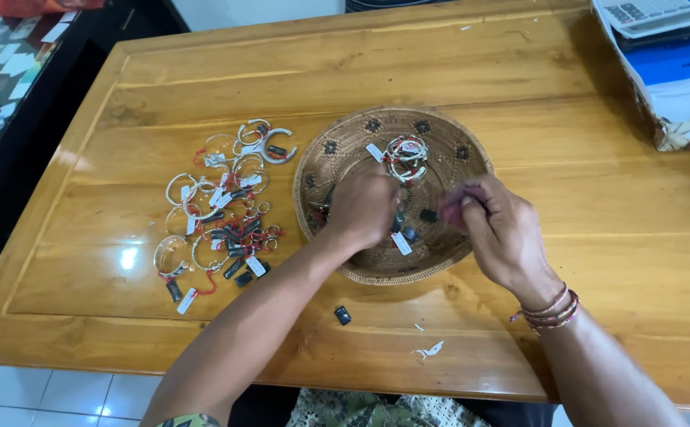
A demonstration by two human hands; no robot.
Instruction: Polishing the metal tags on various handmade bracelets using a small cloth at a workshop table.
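Right now both hands are working over a round woven basket (440,134) that is lying on the wooden tabletop (519,87). The left hand (363,207) is hovering inside the basket with its fingers curled downward; I cannot tell if they are gripping something, because the back of the hand is hiding them. Just beside it, a white tag (401,243) and some small dark pieces are lying on the basket floor. The right hand (497,229) is staying near the right part of the basket, and its fingers are pinching a small reddish-pink cloth (457,207). A few thin bracelets (552,310) in red and brown are sitting on the right wrist.

At the far side of the basket, a bundle of silver bangles (407,156) with red thread and a white tag is resting. To the left of the basket, a bigger pile of silver bangles and rings (222,205) with tags is spreading on the tabletop. One small black tag (343,315) is lying alone near the front edge, between the two forearms. In the far right corner, a calculator (652,13) is sitting on some papers.
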